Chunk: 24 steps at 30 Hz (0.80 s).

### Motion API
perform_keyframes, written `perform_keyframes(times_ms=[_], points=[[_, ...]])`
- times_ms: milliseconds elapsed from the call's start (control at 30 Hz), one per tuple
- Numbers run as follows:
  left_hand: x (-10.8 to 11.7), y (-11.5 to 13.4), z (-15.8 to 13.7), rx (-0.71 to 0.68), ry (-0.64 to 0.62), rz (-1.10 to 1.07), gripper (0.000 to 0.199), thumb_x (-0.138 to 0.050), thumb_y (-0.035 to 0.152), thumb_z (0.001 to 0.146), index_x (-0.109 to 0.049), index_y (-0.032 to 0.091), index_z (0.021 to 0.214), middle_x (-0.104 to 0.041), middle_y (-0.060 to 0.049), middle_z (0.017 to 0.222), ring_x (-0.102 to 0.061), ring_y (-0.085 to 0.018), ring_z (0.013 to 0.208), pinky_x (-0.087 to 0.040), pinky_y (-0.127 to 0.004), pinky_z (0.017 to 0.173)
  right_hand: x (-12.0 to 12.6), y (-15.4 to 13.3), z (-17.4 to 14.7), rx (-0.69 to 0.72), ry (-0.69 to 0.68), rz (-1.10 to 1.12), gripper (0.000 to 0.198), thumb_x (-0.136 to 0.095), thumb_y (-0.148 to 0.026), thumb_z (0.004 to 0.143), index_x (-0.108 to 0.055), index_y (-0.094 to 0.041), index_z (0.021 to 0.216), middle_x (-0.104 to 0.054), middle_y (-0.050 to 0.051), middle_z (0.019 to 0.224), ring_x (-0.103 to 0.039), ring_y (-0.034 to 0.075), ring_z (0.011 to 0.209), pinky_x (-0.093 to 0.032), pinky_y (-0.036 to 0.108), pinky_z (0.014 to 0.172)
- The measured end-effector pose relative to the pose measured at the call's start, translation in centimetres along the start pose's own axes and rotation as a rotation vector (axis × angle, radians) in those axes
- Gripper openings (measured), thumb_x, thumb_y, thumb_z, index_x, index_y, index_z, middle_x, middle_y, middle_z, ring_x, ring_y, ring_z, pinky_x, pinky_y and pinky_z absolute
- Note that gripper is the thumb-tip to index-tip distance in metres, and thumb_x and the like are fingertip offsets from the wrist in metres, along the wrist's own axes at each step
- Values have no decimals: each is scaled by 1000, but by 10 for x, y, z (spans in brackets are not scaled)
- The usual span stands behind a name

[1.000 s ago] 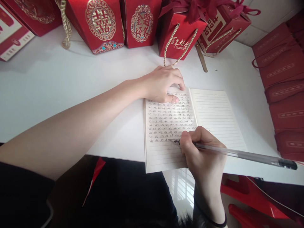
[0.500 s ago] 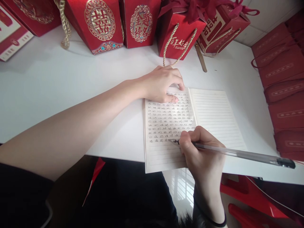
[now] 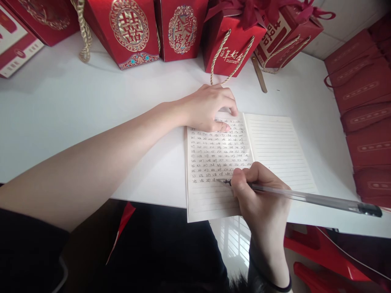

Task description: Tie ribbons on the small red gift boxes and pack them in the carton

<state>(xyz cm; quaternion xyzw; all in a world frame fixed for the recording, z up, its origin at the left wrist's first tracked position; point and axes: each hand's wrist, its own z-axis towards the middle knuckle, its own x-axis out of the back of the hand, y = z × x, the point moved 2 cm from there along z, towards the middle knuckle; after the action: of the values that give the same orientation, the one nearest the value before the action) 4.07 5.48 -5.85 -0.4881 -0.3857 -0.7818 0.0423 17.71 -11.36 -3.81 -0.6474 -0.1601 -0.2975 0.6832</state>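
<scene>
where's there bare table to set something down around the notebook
Widest: the white tabletop between the left forearm and the red gift boxes. A narrower patch lies between the notebook and the red gift bags on the right. Crowded: the back, lined with boxes, and just beyond the left hand, where a rope handle lies close.

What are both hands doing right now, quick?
Left hand: open, fingers loosely bent, resting on the top of the notebook, gripping nothing.
Right hand: closed around a pen, tip at the page.

Red boxes (image 3: 182, 31) on table (image 3: 100, 87); red bags (image 3: 362, 87) at right; possibly red stool (image 3: 334, 256) below.
</scene>
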Motion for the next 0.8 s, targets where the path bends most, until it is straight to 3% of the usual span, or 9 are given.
perform_keyframes(times_ms=[800], points=[[1, 1, 0, 3, -9, 13, 34, -65, 42, 70, -66, 29, 102, -59, -1, 119, -47, -29, 118, -28, -46, 105, -1, 0, 0, 15, 3, -16, 33, -56, -18, 76, -37, -19, 50, -36, -7, 43, -33, 5, 38, -28, 19, 36]])
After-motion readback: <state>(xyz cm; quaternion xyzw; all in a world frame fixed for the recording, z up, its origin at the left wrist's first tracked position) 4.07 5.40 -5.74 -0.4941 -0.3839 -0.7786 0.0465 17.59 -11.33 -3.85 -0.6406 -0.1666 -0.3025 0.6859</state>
